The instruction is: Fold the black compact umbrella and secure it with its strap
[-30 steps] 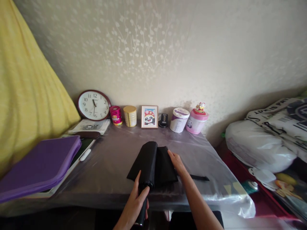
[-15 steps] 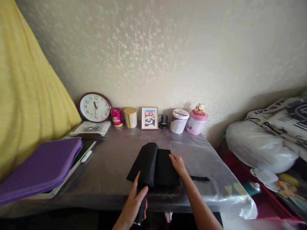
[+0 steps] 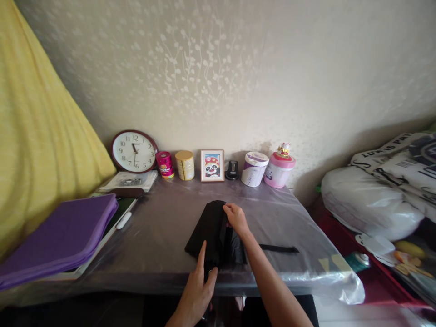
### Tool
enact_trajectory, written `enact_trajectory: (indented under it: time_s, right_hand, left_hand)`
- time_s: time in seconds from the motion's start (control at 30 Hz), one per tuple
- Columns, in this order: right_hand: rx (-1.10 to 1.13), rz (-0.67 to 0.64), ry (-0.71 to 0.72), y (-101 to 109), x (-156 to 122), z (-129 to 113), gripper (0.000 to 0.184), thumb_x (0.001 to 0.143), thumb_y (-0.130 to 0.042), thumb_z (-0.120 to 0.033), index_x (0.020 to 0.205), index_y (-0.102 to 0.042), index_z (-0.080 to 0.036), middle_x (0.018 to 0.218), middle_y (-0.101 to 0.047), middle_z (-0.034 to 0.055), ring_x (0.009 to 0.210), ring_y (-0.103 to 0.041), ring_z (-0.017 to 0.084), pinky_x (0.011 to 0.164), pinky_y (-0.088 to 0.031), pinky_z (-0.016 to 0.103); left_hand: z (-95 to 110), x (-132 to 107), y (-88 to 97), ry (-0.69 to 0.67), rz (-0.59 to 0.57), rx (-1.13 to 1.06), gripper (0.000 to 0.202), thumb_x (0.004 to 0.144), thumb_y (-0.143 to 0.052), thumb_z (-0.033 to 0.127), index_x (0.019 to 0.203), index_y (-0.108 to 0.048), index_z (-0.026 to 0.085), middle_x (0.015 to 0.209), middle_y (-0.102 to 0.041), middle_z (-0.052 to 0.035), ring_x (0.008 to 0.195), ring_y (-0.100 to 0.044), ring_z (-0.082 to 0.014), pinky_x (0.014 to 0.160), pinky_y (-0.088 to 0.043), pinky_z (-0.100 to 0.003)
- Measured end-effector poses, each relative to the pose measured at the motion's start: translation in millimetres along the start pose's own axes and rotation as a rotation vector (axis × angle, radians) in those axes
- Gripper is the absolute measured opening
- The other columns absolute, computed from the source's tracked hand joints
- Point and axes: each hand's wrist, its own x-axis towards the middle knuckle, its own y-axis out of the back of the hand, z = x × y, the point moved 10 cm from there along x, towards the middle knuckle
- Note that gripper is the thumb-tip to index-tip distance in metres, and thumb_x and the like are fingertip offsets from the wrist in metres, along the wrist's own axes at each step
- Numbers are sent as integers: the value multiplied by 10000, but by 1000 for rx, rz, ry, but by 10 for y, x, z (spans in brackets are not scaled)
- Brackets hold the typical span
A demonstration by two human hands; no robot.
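Observation:
A black folding umbrella [image 3: 207, 229] lies at the front middle of the table, its canopy in folded panels. My left hand [image 3: 196, 287] is closed round its handle below the canopy; the index finger lies along the fabric, and the handle is mostly hidden. At the far end of the canopy, my right hand [image 3: 237, 219] pinches a fold of the black fabric between thumb and fingers. Some loose fabric hangs under the right wrist. A thin black strap [image 3: 279, 248] lies on the table to the right of that forearm.
Along the wall stand a clock [image 3: 134, 152], a pink tin [image 3: 165, 164], a yellow can [image 3: 185, 165], a panda picture frame [image 3: 212, 165] and two tubs [image 3: 254, 170]. Purple folders [image 3: 64, 227] lie at the left. Plastic bags [image 3: 371, 200] are piled right of the table [image 3: 163, 236].
My right hand has moved left and up, bringing the right-hand panel over the folded canopy. The umbrella now looks narrower. My left hand stays on the handle, slightly farther right.

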Motion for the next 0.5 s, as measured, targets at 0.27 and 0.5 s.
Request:
enact_trajectory:
  time_s: [0.27,0.5]
  right_hand:
    - [-367,51,77,-275,-107,-259,326,856,-477,-317,1123,-553,-144,802,-694,84,769,-660,206,667,-463,269]
    - [-603,34,449,-556,-454,-584,297,880,-452,-286,1162,-503,-209,988,-660,61,910,-610,184,749,-448,270]
  left_hand:
    - [-31,32,22,-53,47,152,770,812,-478,452,1411,-150,97,935,-665,-114,811,-632,-231,799,-450,-337]
    - [-95,76,40,-61,80,263,723,829,-425,415,1394,-169,44,1168,-571,-199,1100,-532,-281,932,-364,-367]
